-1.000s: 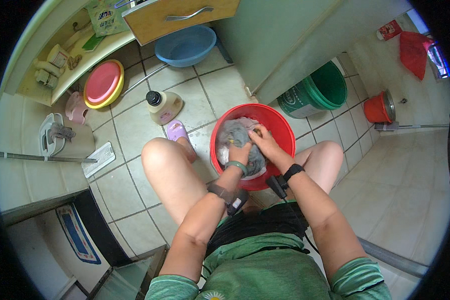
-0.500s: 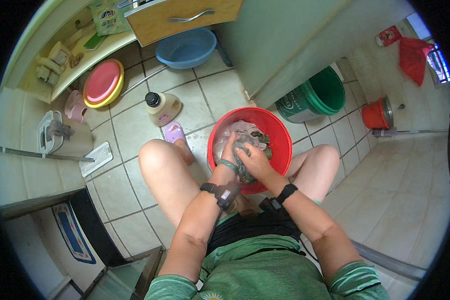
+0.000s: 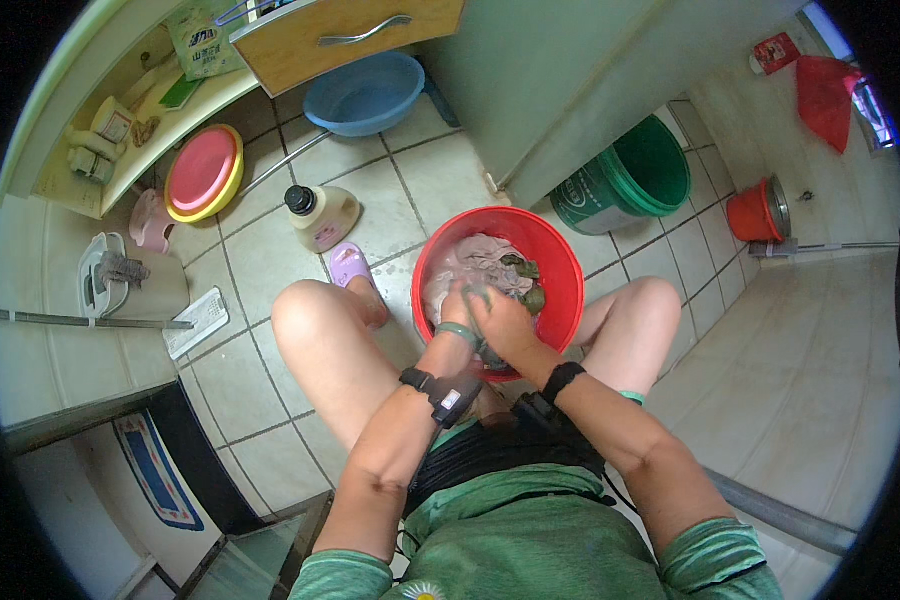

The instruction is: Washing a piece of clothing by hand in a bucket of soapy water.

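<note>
A red bucket (image 3: 571, 270) stands on the floor between my knees, with soapy water and wet laundry inside. My left hand (image 3: 458, 308) and my right hand (image 3: 505, 322) meet over its near half. Both are closed on a dark greyish-green cloth (image 3: 490, 358), most of which my fingers and wrists hide. Beyond my hands, a pale pinkish cloth (image 3: 488, 255) and an olive-green piece (image 3: 533, 298) lie heaped in the bucket. A green bangle circles my left wrist.
A beige bottle with a black cap (image 3: 327, 220) stands left of the bucket. Farther off are a blue basin (image 3: 365, 100), pink and yellow basins (image 3: 203, 175), a green bucket (image 3: 600, 200) and a small red bucket (image 3: 753, 215). A wall panel (image 3: 540, 90) rises behind the red bucket.
My hands have drawn closer together and a little nearer to me. The greyish-green cloth between them is now more covered by my fingers, and more of the pinkish cloth shows.
</note>
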Demonstrator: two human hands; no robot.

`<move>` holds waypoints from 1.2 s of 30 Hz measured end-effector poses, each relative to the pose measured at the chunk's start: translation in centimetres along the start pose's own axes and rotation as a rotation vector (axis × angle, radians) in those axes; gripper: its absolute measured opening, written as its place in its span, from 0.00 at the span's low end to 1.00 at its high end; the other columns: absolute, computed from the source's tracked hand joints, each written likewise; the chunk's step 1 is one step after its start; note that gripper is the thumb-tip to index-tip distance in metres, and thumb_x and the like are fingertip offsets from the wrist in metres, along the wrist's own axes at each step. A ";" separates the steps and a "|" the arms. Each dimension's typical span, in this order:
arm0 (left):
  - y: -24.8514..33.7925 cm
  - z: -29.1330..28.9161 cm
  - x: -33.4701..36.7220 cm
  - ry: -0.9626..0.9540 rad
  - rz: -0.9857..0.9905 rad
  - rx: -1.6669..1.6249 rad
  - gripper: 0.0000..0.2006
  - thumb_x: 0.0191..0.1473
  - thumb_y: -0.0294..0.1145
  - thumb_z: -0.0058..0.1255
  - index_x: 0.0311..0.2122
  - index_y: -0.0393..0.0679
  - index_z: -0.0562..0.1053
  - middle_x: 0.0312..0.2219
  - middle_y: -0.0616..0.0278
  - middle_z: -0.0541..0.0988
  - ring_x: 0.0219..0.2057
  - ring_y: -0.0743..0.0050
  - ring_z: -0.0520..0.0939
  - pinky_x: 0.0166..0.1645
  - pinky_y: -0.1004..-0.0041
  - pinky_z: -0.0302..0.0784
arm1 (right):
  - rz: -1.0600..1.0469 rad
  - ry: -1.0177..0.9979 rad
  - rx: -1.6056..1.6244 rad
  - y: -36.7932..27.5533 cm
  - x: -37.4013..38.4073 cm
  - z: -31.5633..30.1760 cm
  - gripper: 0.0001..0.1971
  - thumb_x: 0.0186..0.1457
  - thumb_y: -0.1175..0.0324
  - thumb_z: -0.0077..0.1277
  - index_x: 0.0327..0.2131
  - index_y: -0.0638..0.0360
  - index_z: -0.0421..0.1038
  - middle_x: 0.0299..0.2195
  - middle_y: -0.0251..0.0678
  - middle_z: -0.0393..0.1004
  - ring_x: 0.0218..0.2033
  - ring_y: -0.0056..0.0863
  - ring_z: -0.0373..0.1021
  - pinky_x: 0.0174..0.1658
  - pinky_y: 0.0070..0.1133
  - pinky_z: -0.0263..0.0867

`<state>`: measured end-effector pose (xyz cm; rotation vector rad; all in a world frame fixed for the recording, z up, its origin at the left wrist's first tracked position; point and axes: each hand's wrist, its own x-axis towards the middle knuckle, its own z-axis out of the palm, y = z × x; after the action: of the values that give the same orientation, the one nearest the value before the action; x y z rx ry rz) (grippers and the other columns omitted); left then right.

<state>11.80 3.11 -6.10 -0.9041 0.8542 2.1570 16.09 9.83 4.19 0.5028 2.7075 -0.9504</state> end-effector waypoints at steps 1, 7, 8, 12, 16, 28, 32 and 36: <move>-0.2 0.9 -0.2 0.070 -0.025 0.086 0.19 0.52 0.48 0.41 0.33 0.40 0.72 0.26 0.60 0.74 0.27 0.66 0.75 0.35 0.68 0.70 | 0.006 0.004 0.002 0.7 0.1 -0.2 0.23 0.55 0.49 0.35 0.37 0.59 0.68 0.30 0.55 0.72 0.34 0.54 0.68 0.40 0.42 0.62; 1.9 1.0 0.5 0.018 0.383 0.487 0.19 0.53 0.46 0.42 0.38 0.38 0.70 0.32 0.57 0.74 0.33 0.66 0.75 0.38 0.67 0.70 | 0.065 0.136 0.016 4.7 4.4 -0.6 0.24 0.56 0.50 0.33 0.39 0.64 0.66 0.34 0.58 0.70 0.38 0.53 0.67 0.42 0.41 0.61; 2.1 0.8 0.7 0.019 0.386 0.488 0.19 0.53 0.46 0.42 0.38 0.38 0.70 0.32 0.57 0.74 0.33 0.66 0.75 0.38 0.67 0.70 | 0.108 0.197 0.045 5.3 5.1 -1.0 0.24 0.56 0.51 0.33 0.40 0.65 0.66 0.35 0.59 0.70 0.39 0.53 0.67 0.43 0.40 0.60; 3.4 0.8 -0.7 0.044 0.564 0.468 0.22 0.54 0.48 0.42 0.42 0.36 0.68 0.35 0.56 0.73 0.34 0.66 0.74 0.37 0.67 0.70 | 0.198 0.385 0.207 7.0 6.5 -4.2 0.24 0.57 0.53 0.35 0.42 0.70 0.65 0.36 0.59 0.70 0.41 0.53 0.66 0.45 0.36 0.60; 0.9 2.1 -2.1 0.161 0.065 0.424 0.46 0.45 0.57 0.48 0.61 0.41 0.42 0.56 0.48 0.56 0.52 0.49 0.64 0.55 0.57 0.58 | 0.328 0.478 0.749 9.8 6.5 -5.6 0.19 0.58 0.61 0.36 0.44 0.67 0.64 0.35 0.45 0.71 0.34 0.35 0.68 0.42 0.27 0.62; -0.8 -0.7 -1.1 -0.169 -0.170 0.060 0.27 0.52 0.62 0.34 0.39 0.47 0.71 0.39 0.59 0.75 0.40 0.62 0.74 0.49 0.60 0.67 | -0.109 -0.008 -0.048 0.4 -0.6 -0.3 0.12 0.55 0.67 0.38 0.40 0.61 0.66 0.36 0.47 0.71 0.34 0.44 0.70 0.38 0.30 0.66; -3.4 2.9 -1.6 0.017 -0.115 -0.018 0.20 0.56 0.47 0.35 0.44 0.43 0.68 0.38 0.57 0.75 0.39 0.61 0.74 0.46 0.63 0.68 | -0.015 0.144 -0.252 4.3 3.7 -0.9 0.18 0.54 0.55 0.36 0.31 0.62 0.67 0.31 0.54 0.71 0.33 0.52 0.68 0.39 0.40 0.63; -0.8 0.1 -1.3 -0.017 -0.110 -0.073 0.18 0.56 0.45 0.35 0.43 0.45 0.69 0.34 0.59 0.75 0.35 0.63 0.75 0.43 0.63 0.70 | -0.041 0.071 -0.071 1.1 1.5 0.3 0.21 0.55 0.52 0.33 0.31 0.61 0.68 0.27 0.55 0.71 0.33 0.51 0.69 0.36 0.42 0.63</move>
<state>13.08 3.28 -5.32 -0.9454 0.7050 2.1090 15.15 10.83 2.89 0.4772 2.8137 -0.8591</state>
